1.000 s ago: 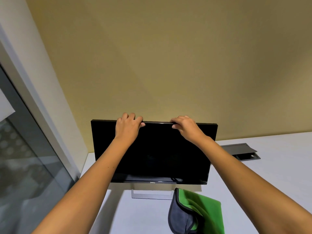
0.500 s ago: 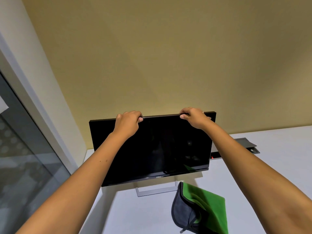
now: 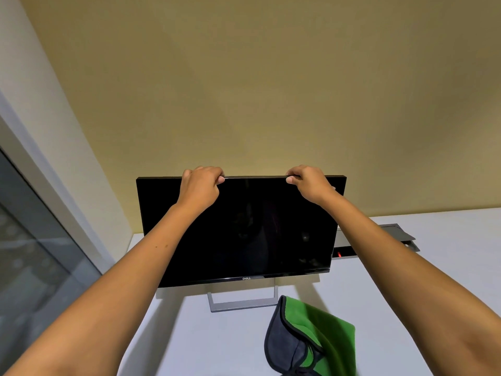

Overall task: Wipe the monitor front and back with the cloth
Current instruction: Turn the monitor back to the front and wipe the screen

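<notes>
A black monitor (image 3: 252,234) with a dark screen stands on a silver frame stand (image 3: 242,303) on the white desk (image 3: 217,343), screen facing me. My left hand (image 3: 199,187) grips its top edge left of centre, fingers curled over the back. My right hand (image 3: 309,183) grips the top edge right of centre the same way. A green and grey cloth (image 3: 314,337) lies crumpled on the desk in front of the stand, to the right, with no hand on it.
A yellow wall (image 3: 271,90) rises close behind the monitor. A glass panel with a pale frame (image 3: 40,213) runs along the left. A grey cable hatch (image 3: 398,234) with a small red light sits in the desk behind the monitor's right side.
Both hands stay on the top edge; the right hand slid outward to the right. The monitor swung and tilted, and now sits nearly level again, turned slightly.
</notes>
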